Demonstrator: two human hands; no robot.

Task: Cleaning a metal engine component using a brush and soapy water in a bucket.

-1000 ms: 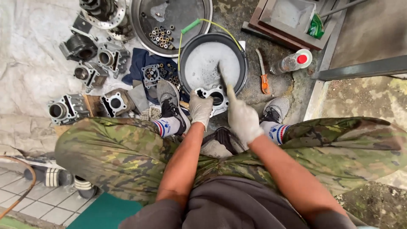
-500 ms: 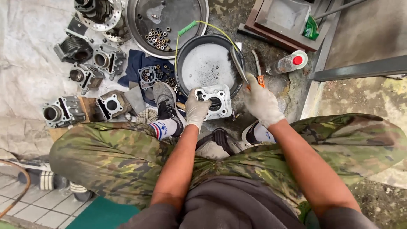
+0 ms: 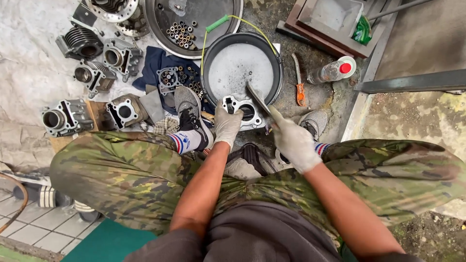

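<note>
My left hand [image 3: 226, 125], in a dirty white glove, grips a grey metal engine cylinder block [image 3: 244, 109] by its left side, at the near rim of a black basin [image 3: 212, 48] full of soapy water. My gloved right hand [image 3: 294, 141] holds a brush [image 3: 259, 101] whose head rests against the block's right side. Both hands are between my knees, above my grey shoes.
Several other cylinder blocks [image 3: 67, 118] lie on the pale sheet at left. A round metal tray [image 3: 221, 12] with small bushings sits behind the basin. An orange-handled tool [image 3: 300, 90], a red-capped bottle [image 3: 334, 71] and a wooden frame [image 3: 335, 24] lie to the right.
My right hand swung right toward the orange-handled tool, then came back, and the brush is on the block again. The block tilted face up, then settled at the basin's rim.
</note>
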